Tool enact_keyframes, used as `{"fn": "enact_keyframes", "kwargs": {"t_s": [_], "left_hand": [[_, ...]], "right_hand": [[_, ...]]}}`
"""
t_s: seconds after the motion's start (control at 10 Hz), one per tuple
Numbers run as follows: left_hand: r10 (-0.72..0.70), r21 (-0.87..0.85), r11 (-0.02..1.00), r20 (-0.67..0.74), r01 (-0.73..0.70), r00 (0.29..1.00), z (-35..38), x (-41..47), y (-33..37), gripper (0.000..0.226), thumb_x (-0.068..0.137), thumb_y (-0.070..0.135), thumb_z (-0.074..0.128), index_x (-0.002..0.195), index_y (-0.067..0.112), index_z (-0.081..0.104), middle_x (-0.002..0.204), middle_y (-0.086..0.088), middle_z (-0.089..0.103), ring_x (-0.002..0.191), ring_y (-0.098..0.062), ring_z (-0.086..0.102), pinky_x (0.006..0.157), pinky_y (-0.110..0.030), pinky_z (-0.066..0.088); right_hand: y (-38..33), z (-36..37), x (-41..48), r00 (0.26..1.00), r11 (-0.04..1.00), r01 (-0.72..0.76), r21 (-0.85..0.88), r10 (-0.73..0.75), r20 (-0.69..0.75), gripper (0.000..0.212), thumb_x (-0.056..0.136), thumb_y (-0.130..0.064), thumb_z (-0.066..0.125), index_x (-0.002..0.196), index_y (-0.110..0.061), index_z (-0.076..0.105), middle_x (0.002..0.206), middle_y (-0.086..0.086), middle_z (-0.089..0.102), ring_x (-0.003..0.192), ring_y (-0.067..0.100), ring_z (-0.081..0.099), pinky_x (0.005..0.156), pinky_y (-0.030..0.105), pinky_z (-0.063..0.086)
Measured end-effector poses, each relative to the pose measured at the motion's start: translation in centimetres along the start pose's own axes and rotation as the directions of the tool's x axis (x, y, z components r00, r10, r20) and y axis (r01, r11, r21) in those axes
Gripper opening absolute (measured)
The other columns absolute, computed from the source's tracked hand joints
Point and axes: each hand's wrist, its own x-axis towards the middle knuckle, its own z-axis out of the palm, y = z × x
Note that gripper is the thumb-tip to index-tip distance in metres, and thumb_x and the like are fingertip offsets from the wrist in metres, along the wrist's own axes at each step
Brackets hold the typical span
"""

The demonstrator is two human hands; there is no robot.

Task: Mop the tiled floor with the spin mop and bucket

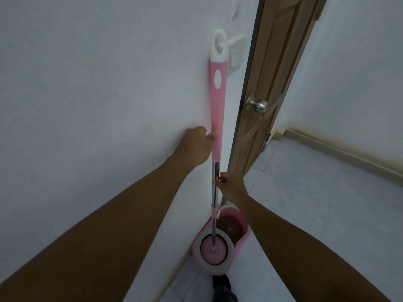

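Standing upright in the bucket [220,240] beside the wall [87,105], the mop [217,118] is gripped twice. Its pink grip is wrapped by the left hand [196,146]; the metal pole is pinched by right hand [232,184] fingers.

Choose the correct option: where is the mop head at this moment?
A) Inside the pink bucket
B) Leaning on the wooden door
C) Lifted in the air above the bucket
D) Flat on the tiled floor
A: the round mop head sits down in the near compartment of the pink bucket, with the pole rising straight up from it.
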Motion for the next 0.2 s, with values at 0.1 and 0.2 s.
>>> {"fn": "enact_keyframes", "kwargs": {"t_s": [0.1, 0.2], "left_hand": [[0.039, 0.059, 0.998, -0.012, -0.038, 0.999, -1.2, -2.4, -0.5, 0.045, 0.107, 0.038, 0.033, 0.095, 0.005, 0.061, 0.087, -0.008, 0.063, 0.086, -0.025, 0.065, 0.069, -0.027, 0.044], [0.075, 0.098, 0.992, 0.014, -0.076, 0.997, -2.2, -5.4, -0.6, 0.044, 0.107, 0.035, 0.035, 0.119, 0.003, 0.064, 0.113, -0.014, 0.067, 0.101, -0.029, 0.066, 0.081, -0.031, 0.047]], "right_hand": [[-0.4, -0.4, -0.9, 0.992, 0.992, -0.118, -0.044, 0.120, 0.045, 0.014, 0.087, -0.013, 0.064, 0.089, 0.000, 0.061, 0.081, 0.007, 0.057, 0.075, 0.017, 0.057, 0.068, 0.029, 0.050], [-1.5, -2.0, -3.5, 0.993, 0.991, -0.112, -0.079, 0.116, 0.036, 0.033, 0.086, -0.018, 0.061, 0.116, -0.005, 0.059, 0.102, 0.010, 0.059, 0.090, 0.021, 0.052, 0.081, 0.032, 0.046]]}}
